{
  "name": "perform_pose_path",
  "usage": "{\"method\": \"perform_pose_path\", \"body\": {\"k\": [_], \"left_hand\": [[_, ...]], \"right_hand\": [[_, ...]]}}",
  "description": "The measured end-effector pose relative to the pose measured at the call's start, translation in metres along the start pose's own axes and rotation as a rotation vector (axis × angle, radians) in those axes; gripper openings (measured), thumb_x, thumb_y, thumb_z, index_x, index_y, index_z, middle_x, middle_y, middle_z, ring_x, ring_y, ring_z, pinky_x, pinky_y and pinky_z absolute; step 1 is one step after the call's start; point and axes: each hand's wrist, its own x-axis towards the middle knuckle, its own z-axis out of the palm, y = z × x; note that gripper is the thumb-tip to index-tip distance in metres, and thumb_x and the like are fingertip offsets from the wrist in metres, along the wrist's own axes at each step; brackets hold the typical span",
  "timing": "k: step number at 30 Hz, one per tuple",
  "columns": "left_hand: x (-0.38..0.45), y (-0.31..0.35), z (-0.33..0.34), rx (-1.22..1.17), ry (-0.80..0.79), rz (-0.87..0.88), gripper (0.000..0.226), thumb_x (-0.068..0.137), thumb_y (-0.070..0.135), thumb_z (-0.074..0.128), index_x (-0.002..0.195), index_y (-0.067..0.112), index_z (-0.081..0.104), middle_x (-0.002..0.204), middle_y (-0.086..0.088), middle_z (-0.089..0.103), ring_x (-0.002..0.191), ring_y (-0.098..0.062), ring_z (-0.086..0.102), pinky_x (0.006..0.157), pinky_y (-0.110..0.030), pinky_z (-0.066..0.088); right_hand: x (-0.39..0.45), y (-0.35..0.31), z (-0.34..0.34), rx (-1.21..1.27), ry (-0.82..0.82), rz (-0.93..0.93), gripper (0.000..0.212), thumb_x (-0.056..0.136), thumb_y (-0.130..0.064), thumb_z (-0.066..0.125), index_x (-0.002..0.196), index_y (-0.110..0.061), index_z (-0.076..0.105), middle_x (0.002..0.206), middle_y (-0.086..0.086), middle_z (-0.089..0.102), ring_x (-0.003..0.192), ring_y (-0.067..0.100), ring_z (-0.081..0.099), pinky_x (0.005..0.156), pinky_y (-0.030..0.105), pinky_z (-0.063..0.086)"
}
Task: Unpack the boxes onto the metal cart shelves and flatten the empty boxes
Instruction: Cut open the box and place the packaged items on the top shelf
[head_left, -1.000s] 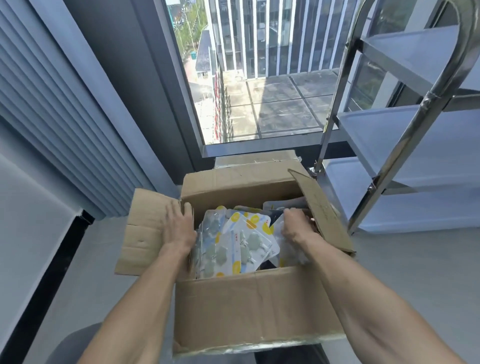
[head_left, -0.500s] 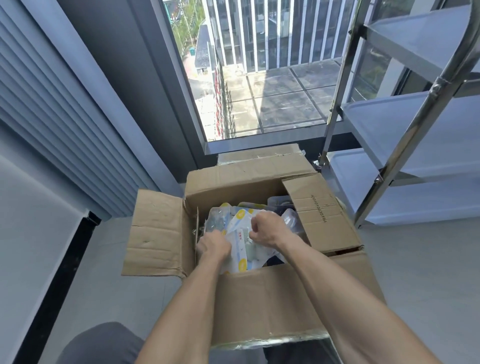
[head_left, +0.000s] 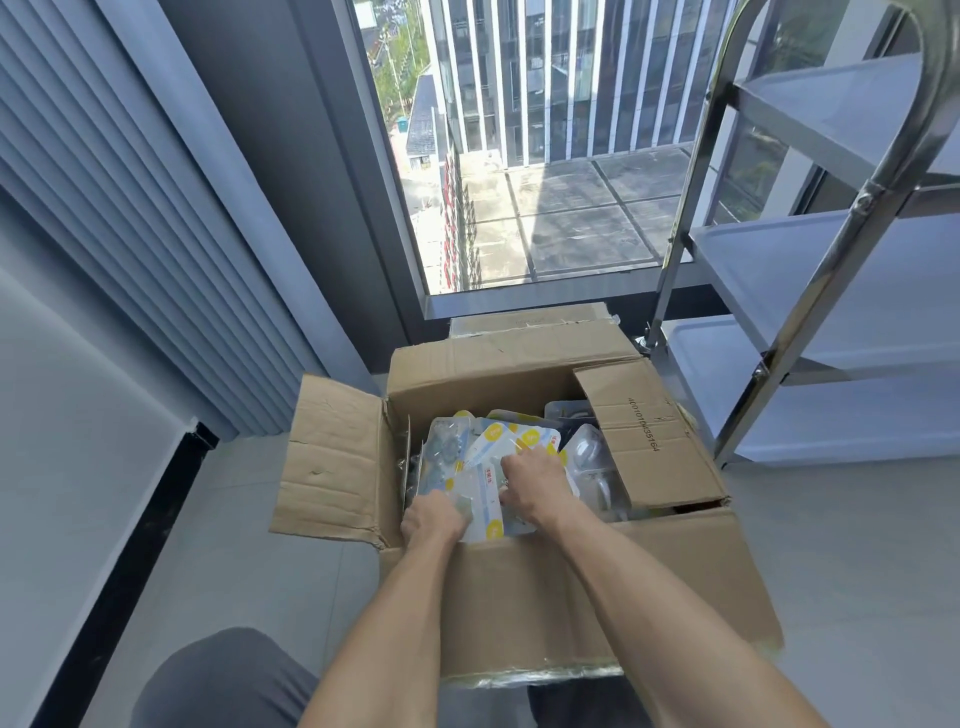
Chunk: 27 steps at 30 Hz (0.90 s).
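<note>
Both bare forearms reach forward and down from the bottom edge of the head view, converging inside an open cardboard box that stands on the pale floor. The left hand sits knuckles-up at the box's near wall, its fingers curled down around the lower edge of a blister pack — white card with yellow spots under clear plastic. The right hand lies just beyond and to the right of it, wrist bent, fingers curled and pinching the same cluster of packs from above; the fingertips themselves are hidden under the knuckles. The two hands are close together, almost touching.

The packs fill the box's interior, more clear-plastic ones showing at the right under the inward-leaning right flap. The left flap is folded outward, the far flap stands upright. A second box sits behind, against the window sill.

The metal cart stands just right of the box — its shelves are bare grey trays. A grey-clad knee shows at lower left.
</note>
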Motion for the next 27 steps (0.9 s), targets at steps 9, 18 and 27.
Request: {"method": "perform_pose_path", "body": {"k": [9,18,27], "left_hand": [[0.002,-0.005,-0.007,-0.193,0.096,0.091,0.029,0.085,0.025,0.061,0.111,0.012,0.07,0.116,-0.013,0.067,0.11,-0.033,0.062,0.088,-0.033,0.05],[0.008,0.018,0.006,0.099,0.171,0.369,0.024,0.089,0.003,0.052,0.109,0.01,0.062,0.114,-0.013,0.06,0.106,-0.032,0.06,0.085,-0.037,0.05],[0.018,0.016,-0.016,-0.152,0.25,0.179,0.023,0.096,0.019,0.053,0.102,0.002,0.067,0.107,-0.018,0.068,0.101,-0.037,0.065,0.081,-0.039,0.051]], "right_hand": [[-0.001,0.001,-0.006,-0.026,0.134,0.197,0.019,0.086,-0.009,0.051,0.094,-0.017,0.066,0.098,0.005,0.067,0.096,0.027,0.058,0.079,0.036,0.041],[0.0,0.037,-0.007,0.189,0.11,0.509,0.025,0.089,-0.017,0.049,0.104,-0.009,0.067,0.109,0.012,0.068,0.103,0.031,0.063,0.078,0.033,0.049],[0.011,0.037,-0.011,0.281,0.141,0.53,0.02,0.093,-0.018,0.052,0.104,-0.007,0.065,0.109,0.014,0.065,0.102,0.034,0.064,0.079,0.035,0.049]]}}
